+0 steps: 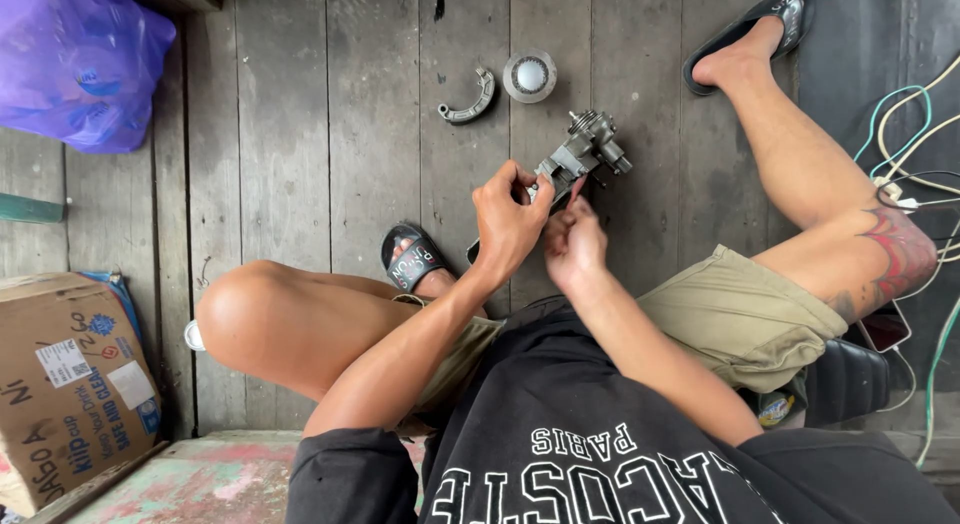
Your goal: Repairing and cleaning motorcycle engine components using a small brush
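Observation:
My left hand (507,219) grips the near end of a grey metal mechanical part (585,149) with a toothed head, held just above the wooden floor. My right hand (574,242) is right beside it, fingers pinched at the part's underside; whether it holds a small tool is hidden. On the floor beyond lie a curved metal shoe piece (468,101) and a round metal cap (529,77). I sit with my knees bent, a sandalled foot (412,259) just under my hands.
A purple plastic bag (75,59) sits at the top left and a cardboard box (65,384) at the lower left. Coloured cables (915,134) trail along the right edge. My other foot in a black sandal (745,39) rests at the top right.

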